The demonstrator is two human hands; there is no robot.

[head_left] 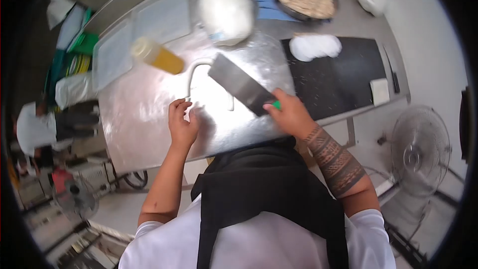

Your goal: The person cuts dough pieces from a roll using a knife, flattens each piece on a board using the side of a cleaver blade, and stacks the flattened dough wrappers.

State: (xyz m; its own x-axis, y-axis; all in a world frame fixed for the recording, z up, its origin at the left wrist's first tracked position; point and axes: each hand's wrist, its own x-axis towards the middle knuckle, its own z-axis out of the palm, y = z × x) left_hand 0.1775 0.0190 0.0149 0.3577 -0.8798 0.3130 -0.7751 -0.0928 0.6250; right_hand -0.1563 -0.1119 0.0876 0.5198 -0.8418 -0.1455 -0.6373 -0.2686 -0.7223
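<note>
Handling stage, as judged: pale dough-like rope (190,79) laid on the metal tabletop (134,119), with cleaver (240,83) close at hand. For controlled blade contact, judged necessary: rope steady, left fingertips clear of the edge. Rope arched like an inverted U, bend away from the body, both ends toward it; middle partly hidden behind the blade. Cleaver's long axis diagonal, from green handle at near right to blade end at far left. Right hand (289,113): clamped on the handle. Left hand (182,125): loosely curled, thumb and fingers apart, beside the rope's left end; contact impossible to tell. Nearby: squeeze bottle (168,61) of yellow liquid, left of the arch; black board (343,77), right.
</note>
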